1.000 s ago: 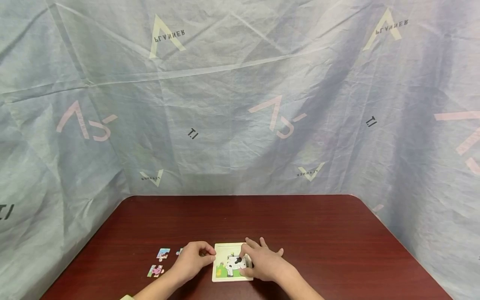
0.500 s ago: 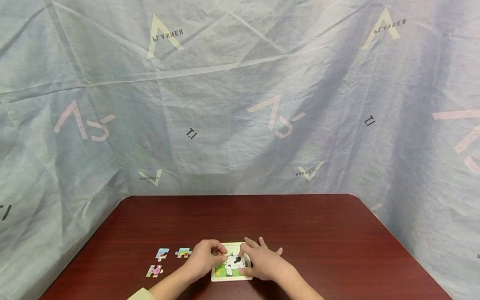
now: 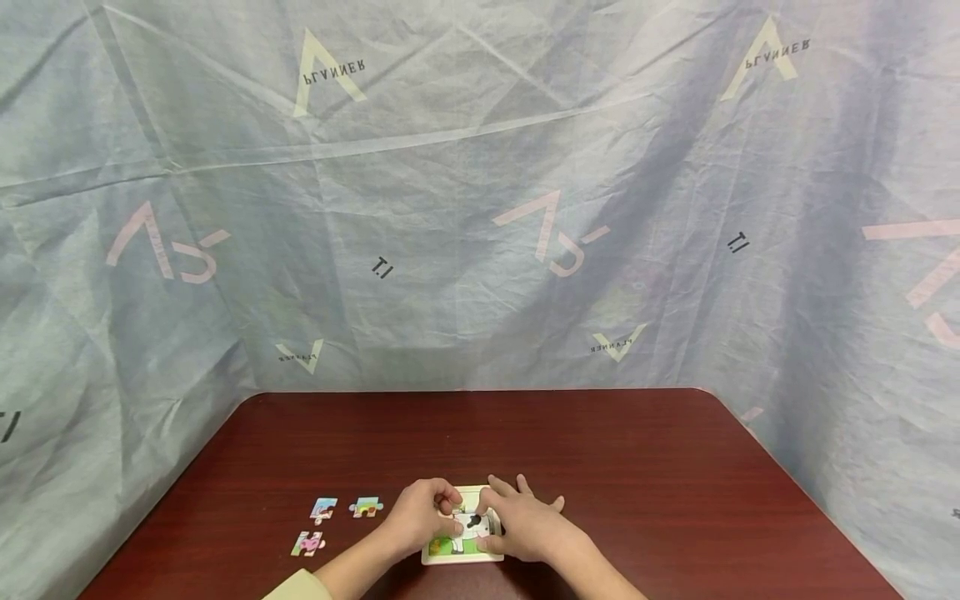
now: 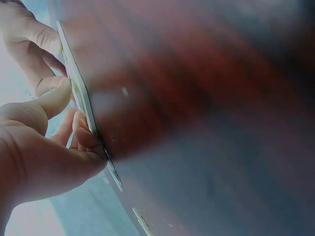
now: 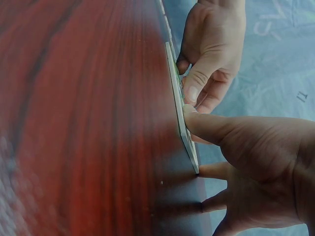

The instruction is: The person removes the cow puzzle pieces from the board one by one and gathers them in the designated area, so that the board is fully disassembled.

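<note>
A square jigsaw tray (image 3: 476, 560) with a cow picture (image 3: 468, 543) lies near the front of the table in the head view. My left hand (image 3: 422, 518) is over its left half, with the thumb resting on the picture and the fingers bent above it. From the right, my right hand (image 3: 528, 521) touches the picture with thumb and index finger, its other fingers spread past the far right corner. In the right wrist view, the right thumb (image 5: 206, 125) presses the tray's face close to the left thumb (image 5: 197, 86). Both hands hide part of the picture.
To the left lie loose jigsaw pieces: a blue one (image 3: 324, 509), a yellow-and-blue one (image 3: 366, 507) and a pink-and-green one (image 3: 308, 543). The dark red table (image 3: 600, 450) ends at a grey printed cloth (image 3: 465, 317) behind and at both sides.
My left hand has moved right from the tray's left edge onto the cow picture, uncovering the yellow-and-blue piece. My right hand has stayed in place on the tray.
</note>
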Action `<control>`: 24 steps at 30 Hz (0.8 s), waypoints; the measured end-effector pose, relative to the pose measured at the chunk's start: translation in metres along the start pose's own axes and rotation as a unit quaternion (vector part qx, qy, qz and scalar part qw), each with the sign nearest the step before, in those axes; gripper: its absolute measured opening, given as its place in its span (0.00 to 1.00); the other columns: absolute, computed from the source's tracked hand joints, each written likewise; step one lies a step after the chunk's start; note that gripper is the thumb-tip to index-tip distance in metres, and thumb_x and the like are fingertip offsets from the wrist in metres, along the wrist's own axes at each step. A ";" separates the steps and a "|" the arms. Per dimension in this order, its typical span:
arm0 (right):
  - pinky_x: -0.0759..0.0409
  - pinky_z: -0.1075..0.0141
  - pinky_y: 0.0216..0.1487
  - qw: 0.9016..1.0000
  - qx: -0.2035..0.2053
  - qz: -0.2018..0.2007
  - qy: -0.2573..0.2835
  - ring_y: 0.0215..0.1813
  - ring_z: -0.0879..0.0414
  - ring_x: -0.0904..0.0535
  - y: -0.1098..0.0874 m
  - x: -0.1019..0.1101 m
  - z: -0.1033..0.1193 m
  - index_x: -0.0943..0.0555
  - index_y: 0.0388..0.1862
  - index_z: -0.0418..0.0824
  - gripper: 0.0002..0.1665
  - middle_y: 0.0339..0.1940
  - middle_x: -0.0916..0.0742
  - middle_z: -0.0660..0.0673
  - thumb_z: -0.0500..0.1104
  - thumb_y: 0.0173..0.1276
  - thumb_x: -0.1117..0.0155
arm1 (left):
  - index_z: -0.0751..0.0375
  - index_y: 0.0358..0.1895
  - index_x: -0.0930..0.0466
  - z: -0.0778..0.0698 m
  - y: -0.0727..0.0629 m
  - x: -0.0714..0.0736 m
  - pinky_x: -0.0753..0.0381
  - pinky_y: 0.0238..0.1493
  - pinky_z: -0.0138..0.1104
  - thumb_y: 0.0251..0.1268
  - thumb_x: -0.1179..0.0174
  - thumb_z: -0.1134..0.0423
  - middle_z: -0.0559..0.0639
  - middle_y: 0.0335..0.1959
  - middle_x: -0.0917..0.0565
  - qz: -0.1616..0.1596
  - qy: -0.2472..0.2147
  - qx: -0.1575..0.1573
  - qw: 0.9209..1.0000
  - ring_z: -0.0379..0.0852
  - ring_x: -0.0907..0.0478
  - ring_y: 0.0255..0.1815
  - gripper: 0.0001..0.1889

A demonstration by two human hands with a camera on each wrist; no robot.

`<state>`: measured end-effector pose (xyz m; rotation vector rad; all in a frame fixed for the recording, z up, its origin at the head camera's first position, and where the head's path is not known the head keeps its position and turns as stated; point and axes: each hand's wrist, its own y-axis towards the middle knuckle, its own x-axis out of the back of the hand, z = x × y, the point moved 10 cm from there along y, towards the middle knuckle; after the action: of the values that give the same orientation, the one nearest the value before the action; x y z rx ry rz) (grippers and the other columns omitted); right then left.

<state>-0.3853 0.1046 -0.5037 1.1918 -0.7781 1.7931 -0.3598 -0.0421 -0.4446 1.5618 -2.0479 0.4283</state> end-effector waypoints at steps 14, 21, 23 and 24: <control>0.43 0.07 0.48 1.000 0.003 -0.006 -0.009 0.81 0.24 0.37 0.003 -0.003 -0.005 0.28 0.42 0.74 0.17 0.84 0.29 0.47 0.67 0.66 0.26 | 0.64 0.39 0.16 -0.006 0.001 -0.001 0.27 0.45 0.41 0.50 0.22 0.74 0.50 0.30 0.22 -0.008 0.041 0.010 0.999 0.41 0.31 0.29 0.14; 0.44 0.07 0.48 1.000 -0.001 -0.005 -0.011 0.82 0.23 0.38 0.004 -0.004 -0.006 0.27 0.43 0.72 0.16 0.85 0.31 0.47 0.66 0.67 0.27 | 0.65 0.40 0.17 -0.005 0.002 -0.003 0.33 0.31 0.30 0.51 0.22 0.76 0.52 0.31 0.24 -0.004 0.025 0.016 1.000 0.43 0.32 0.31 0.15; 0.44 0.07 0.48 1.000 -0.001 -0.006 -0.012 0.82 0.23 0.38 0.004 -0.004 -0.006 0.27 0.44 0.72 0.16 0.85 0.31 0.48 0.66 0.67 0.27 | 0.64 0.40 0.17 -0.006 0.001 -0.003 0.32 0.32 0.31 0.50 0.22 0.77 0.51 0.32 0.24 -0.006 0.029 0.012 0.999 0.43 0.32 0.32 0.15; 0.44 0.07 0.48 1.000 0.000 -0.007 -0.013 0.82 0.23 0.38 0.004 -0.004 -0.005 0.27 0.44 0.72 0.16 0.85 0.30 0.48 0.67 0.67 0.27 | 0.64 0.40 0.17 -0.006 0.001 -0.003 0.32 0.32 0.31 0.50 0.22 0.77 0.51 0.32 0.24 -0.007 0.029 0.007 1.000 0.43 0.32 0.31 0.16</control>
<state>-0.3898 0.1061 -0.5097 1.2208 -0.7825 1.7686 -0.3590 -0.0360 -0.4411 1.5529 -1.9931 0.4791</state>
